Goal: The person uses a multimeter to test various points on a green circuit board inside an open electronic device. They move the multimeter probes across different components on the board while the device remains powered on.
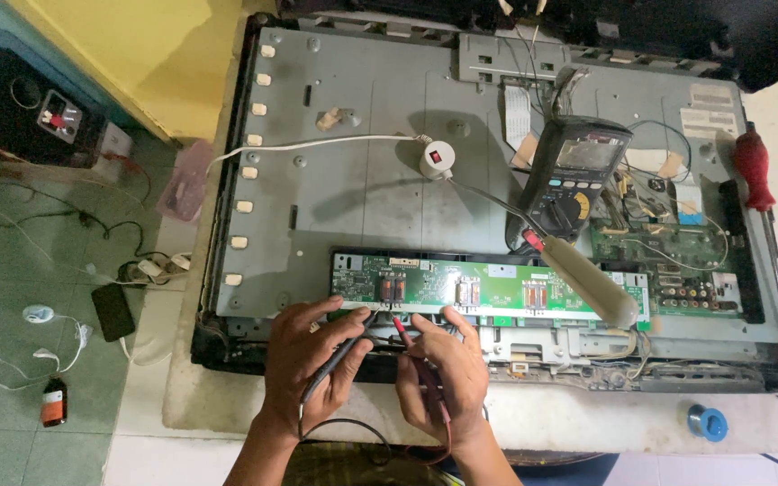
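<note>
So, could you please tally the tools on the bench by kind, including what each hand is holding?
Multimeter: 1
Test probes: 2, black in left hand, red in right hand
Red-handled screwdriver: 1
Solder spool: 1
Total: 5

Multimeter [574, 175] stands behind circuit board [488, 290], screwdriver [754, 171] right.

A dull grey sheet-metal back panel [353, 180] was seen, matt and lightly scuffed. The long green circuit board [488, 292] looked smooth and faintly glossy. The multimeter [574, 175] was cased in dark matt plastic, the screwdriver handle [753, 169] in shiny red plastic. The worktop [587, 418] appeared rough and stained
</note>
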